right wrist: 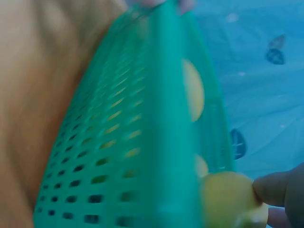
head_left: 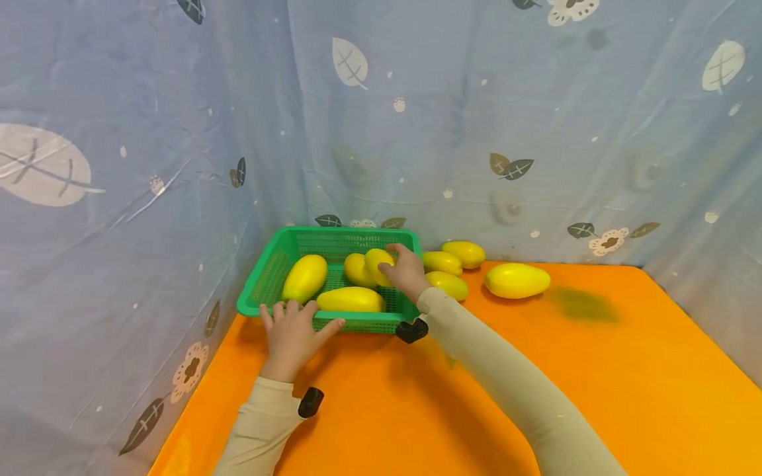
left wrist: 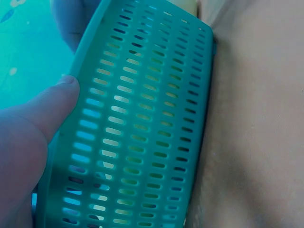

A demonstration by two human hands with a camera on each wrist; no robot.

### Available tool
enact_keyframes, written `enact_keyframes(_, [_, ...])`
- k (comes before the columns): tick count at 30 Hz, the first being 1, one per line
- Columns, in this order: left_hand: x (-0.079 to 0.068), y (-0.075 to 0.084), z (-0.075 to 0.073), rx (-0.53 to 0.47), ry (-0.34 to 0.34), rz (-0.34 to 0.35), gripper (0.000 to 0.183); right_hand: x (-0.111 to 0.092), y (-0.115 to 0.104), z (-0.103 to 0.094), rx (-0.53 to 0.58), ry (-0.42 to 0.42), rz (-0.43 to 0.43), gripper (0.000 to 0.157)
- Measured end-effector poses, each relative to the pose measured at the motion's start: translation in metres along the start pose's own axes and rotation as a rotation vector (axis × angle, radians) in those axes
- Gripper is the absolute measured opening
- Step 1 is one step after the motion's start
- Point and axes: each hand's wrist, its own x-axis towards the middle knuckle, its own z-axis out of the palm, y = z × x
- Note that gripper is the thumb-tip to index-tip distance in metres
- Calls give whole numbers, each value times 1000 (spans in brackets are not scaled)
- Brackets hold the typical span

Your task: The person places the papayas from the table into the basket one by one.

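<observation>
A green plastic basket (head_left: 262, 277) with slotted walls stands at the back left of the orange table. My right hand (head_left: 408, 272) grips a yellow mango (head_left: 378, 266) over the basket's right part; the right wrist view shows thumb and fingertips on this mango (right wrist: 230, 199). Inside lie a mango (head_left: 305, 277) at the left, one (head_left: 351, 299) along the front wall and another (head_left: 357, 270) partly behind the held one. My left hand (head_left: 292, 336) rests on the front rim, fingers over it and thumb along the outside. In the left wrist view the thumb (left wrist: 52, 107) touches the rim.
Right of the basket, a group of mangoes (head_left: 464, 254) lies on the orange tabletop (head_left: 369, 410), partly hidden by my right hand. A larger mango (head_left: 516, 280) lies apart, farther right. Blue patterned curtains (head_left: 440, 132) enclose the table at the back and both sides.
</observation>
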Motion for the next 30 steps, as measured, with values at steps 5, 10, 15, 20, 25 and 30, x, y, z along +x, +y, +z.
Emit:
enact_keyframes(5, [-1,3,0,-4,-3,4,62,0,8,14,-88,-21,21,53])
enact_keyframes(10, [-2,3,-1,-10,13,5,56,0,12,22,-75,-99,56,55])
enact_keyframes(15, [0,0,-1,-4,19,6,57,2,13,27,-24,-186,106,55])
enact_keyframes(20, [0,1,1,-10,32,13,58,0,14,22,87,-193,106,55])
enact_keyframes(25, [0,1,0,-16,11,7,60,-6,10,13,146,-188,76,54])
enact_keyframes(30, [0,-1,0,-19,-6,0,59,-11,8,1,185,-182,60,52])
